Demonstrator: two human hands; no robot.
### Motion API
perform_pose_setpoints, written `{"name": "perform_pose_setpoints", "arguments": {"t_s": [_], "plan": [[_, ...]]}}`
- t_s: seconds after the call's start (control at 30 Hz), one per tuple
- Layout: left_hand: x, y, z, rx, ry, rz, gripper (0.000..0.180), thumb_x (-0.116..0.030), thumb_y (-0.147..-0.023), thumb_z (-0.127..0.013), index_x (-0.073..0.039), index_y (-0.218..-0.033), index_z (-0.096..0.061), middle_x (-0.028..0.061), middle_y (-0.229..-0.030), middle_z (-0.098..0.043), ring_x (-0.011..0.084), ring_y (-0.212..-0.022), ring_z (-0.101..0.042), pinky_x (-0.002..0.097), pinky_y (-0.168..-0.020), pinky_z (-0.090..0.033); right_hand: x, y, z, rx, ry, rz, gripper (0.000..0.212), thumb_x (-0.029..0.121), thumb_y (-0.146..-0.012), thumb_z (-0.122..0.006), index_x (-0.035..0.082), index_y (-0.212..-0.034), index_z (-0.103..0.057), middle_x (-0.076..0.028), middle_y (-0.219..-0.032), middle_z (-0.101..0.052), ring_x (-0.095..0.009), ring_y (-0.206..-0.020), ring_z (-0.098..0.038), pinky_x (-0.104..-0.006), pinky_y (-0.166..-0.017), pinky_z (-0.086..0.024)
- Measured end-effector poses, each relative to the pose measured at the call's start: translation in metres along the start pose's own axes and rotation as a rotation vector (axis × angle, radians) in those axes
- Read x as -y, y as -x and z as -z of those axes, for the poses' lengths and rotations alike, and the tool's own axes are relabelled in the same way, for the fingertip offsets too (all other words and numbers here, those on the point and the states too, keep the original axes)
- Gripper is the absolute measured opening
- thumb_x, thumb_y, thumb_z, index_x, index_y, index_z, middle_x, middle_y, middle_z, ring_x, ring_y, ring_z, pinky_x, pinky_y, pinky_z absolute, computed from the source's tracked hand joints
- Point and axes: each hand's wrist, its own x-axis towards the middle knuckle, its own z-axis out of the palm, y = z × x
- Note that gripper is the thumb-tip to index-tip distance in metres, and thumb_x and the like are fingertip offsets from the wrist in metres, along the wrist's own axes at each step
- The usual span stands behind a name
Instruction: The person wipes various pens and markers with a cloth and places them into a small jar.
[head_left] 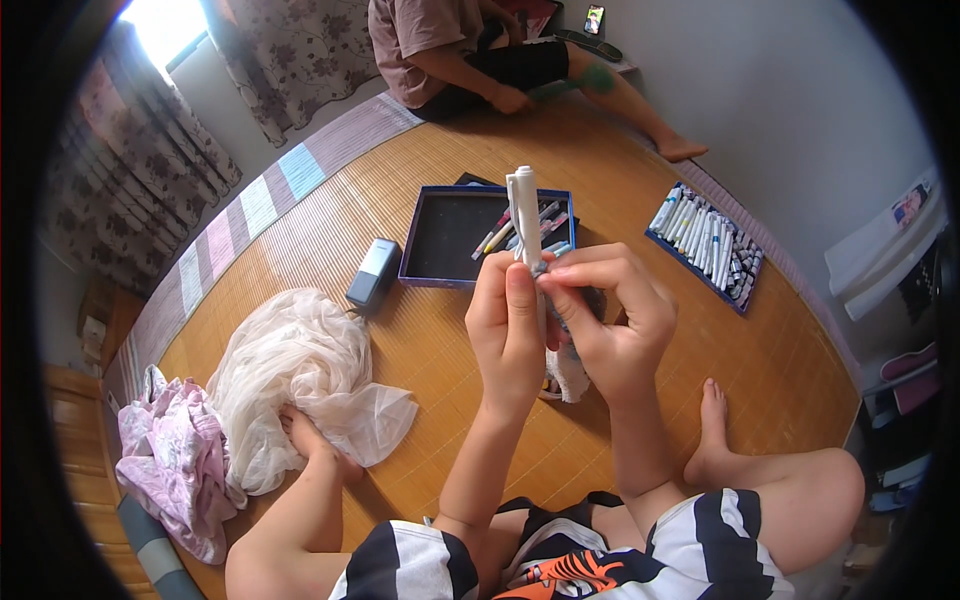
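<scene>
A white marker [526, 212] with a clip stands upright between the fingers of my left hand [505, 330], which is closed around its lower part. My right hand [625, 318] is closed in a pinch right beside it, fingertips touching those of the left. A small greyish bit shows at the right fingertips, too small to name. Below and behind my hands, a partly hidden container with a crumpled white cloth [570, 375] over it sits on the mat. Beyond the hands lies an open dark box [440, 278] with several markers [497, 232] at its right side.
A tray [742, 304] packed with white markers lies at the right. Left of the box are a blue-grey case [372, 272], a sheer white cloth [290, 370] and pink patterned clothing [172, 460]. Another person [440, 60] sits at the far edge of the woven mat [660, 215].
</scene>
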Motion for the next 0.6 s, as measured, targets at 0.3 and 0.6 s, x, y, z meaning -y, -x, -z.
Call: {"name": "perform_pose_setpoints", "arguments": {"t_s": [0.3, 0.6], "plan": [[-0.018, 0.000, 0.014, -0.072, 0.056, 0.038, 0.029, -0.026, -0.081, -0.038, 0.002, -0.081, -0.049, 0.0014, -0.071, -0.048, 0.0034, -0.062, -0.041, 0.0139, -0.055, -0.032, 0.013, -0.001, -0.006, 0.194, -0.113, -0.089, 0.013, -0.003, -0.057, -0.060, 0.003, -0.065, -0.052, -0.008, -0.064, -0.053, -0.020, -0.059, -0.053, -0.0248, -0.052, -0.041], [0.002, -0.001, 0.007, -0.070, 0.113, 0.034, 0.029, -0.023, -0.081, -0.039, 0.003, -0.088, -0.049, 0.0069, -0.082, -0.052, 0.0054, -0.068, -0.047, 0.0167, -0.060, -0.038, 0.006, -0.003, 0.010, 0.229, -0.047, -0.144, 0.013, -0.004, -0.057, -0.060, 0.002, -0.066, -0.052, -0.008, -0.066, -0.054, -0.019, -0.061, -0.054, -0.0247, -0.052, -0.042]]}}
